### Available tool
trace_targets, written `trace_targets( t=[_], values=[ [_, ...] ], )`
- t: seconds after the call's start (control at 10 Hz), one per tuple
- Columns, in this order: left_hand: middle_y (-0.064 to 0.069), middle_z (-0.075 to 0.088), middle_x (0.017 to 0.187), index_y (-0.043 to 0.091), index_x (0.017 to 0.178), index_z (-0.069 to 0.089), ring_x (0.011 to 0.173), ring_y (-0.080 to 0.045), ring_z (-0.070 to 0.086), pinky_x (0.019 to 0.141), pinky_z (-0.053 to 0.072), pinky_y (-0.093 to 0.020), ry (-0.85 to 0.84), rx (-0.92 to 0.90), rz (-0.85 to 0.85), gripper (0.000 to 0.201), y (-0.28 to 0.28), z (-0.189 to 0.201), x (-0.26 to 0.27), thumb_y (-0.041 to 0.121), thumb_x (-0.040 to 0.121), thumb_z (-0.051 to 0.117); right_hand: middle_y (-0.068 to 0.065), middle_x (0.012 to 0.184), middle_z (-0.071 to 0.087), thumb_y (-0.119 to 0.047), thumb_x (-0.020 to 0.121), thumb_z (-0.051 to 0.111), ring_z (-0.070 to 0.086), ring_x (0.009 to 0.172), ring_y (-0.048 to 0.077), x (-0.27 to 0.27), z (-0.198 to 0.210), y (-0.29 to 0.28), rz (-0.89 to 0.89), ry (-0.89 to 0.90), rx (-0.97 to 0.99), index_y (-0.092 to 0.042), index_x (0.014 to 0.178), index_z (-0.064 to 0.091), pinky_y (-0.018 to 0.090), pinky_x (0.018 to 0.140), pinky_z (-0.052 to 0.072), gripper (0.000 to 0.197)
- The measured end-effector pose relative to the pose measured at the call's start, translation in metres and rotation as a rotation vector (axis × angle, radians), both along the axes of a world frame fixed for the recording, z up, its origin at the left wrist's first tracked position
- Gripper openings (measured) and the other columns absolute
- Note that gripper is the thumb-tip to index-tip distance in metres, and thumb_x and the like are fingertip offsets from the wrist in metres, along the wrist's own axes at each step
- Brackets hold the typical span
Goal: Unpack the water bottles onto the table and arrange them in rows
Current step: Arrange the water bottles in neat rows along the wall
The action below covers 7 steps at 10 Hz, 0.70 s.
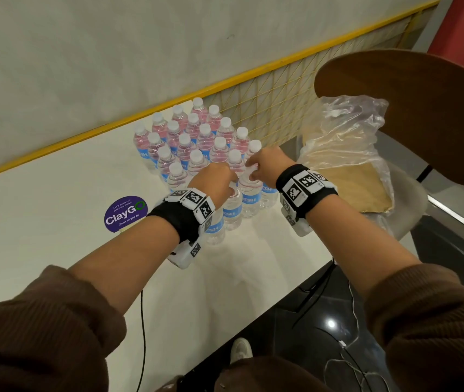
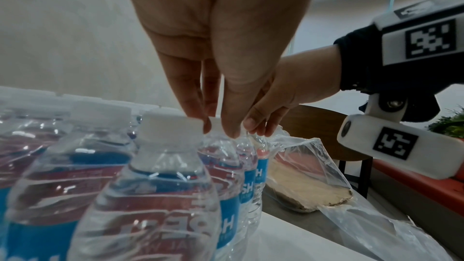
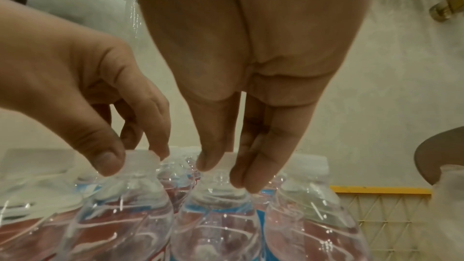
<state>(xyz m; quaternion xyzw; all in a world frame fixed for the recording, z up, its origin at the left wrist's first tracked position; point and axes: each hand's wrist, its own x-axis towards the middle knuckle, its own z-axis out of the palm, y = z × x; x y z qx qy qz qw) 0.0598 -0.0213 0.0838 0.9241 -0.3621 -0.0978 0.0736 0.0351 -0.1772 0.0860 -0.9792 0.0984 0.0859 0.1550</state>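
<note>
— What is seen on the tabletop?
— A purple ClayGo sticker [image 1: 125,213].
— And to the right?
— A brown round chair back [image 1: 423,114], with crumpled clear plastic wrap [image 1: 349,142] lying beneath it.

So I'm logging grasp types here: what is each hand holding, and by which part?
Each hand pinches one water bottle by its white cap: the left hand on one bottle's cap, the right hand on the neighbouring bottle's cap.

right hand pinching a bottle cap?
Yes, the right hand has its fingertips closed on the white cap of a bottle.
</note>
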Motion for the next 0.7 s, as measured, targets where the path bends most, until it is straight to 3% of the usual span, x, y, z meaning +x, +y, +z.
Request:
trace_targets(
  t=[0.4, 0.5, 0.6, 0.7],
  values=[
    [-0.009, 0.056, 0.121, 0.017, 0.12, 0.063, 0.112, -0.028, 0.054, 0.086, 0.041, -0.033, -0.007, -0.031, -0.005, 0.032, 0.001, -0.002, 0.003, 0.023, 0.088, 0.06, 0.014, 0.119, 0.06, -0.021, 0.087, 0.064, 0.054, 0.114, 0.027, 0.002, -0.002, -0.004, 0.004, -0.003, 0.017, -0.018, 0.126, 0.059, 0.034, 0.097, 0.046, 0.039],
    [-0.002, 0.055, 0.121, 0.023, 0.124, 0.058, 0.113, -0.024, 0.053, 0.086, 0.044, -0.035, -0.008, -0.054, 0.016, 0.036, 0.013, 0.0, -0.004, 0.034, 0.089, 0.056, 0.014, 0.122, 0.06, -0.021, 0.088, 0.061, 0.054, 0.115, 0.029, -0.007, 0.003, -0.003, -0.028, -0.004, 0.039, -0.018, 0.129, 0.055, 0.034, 0.097, 0.045, 0.042],
    [0.003, 0.059, 0.111, 0.023, 0.114, 0.062, 0.099, -0.02, 0.059, 0.081, 0.049, -0.036, -0.021, -0.206, 0.066, 0.027, 0.036, 0.007, -0.022, 0.035, 0.091, 0.053, 0.01, 0.116, 0.064, -0.019, 0.089, 0.06, 0.058, 0.109, 0.025, -0.029, 0.016, -0.001, -0.034, -0.064, 0.097, -0.016, 0.128, 0.055, 0.03, 0.091, 0.045, 0.039],
    [0.005, 0.062, 0.083, 0.022, 0.087, 0.064, 0.075, -0.019, 0.06, 0.07, 0.05, -0.036, 0.106, -0.217, 0.14, 0.022, 0.096, -0.005, -0.064, 0.036, 0.089, 0.048, 0.003, 0.109, 0.067, -0.02, 0.09, 0.06, 0.059, 0.101, 0.019, -0.082, 0.019, 0.006, 0.099, 0.092, 0.148, -0.018, 0.12, 0.062, 0.02, 0.085, 0.039, 0.03]
  ],
)
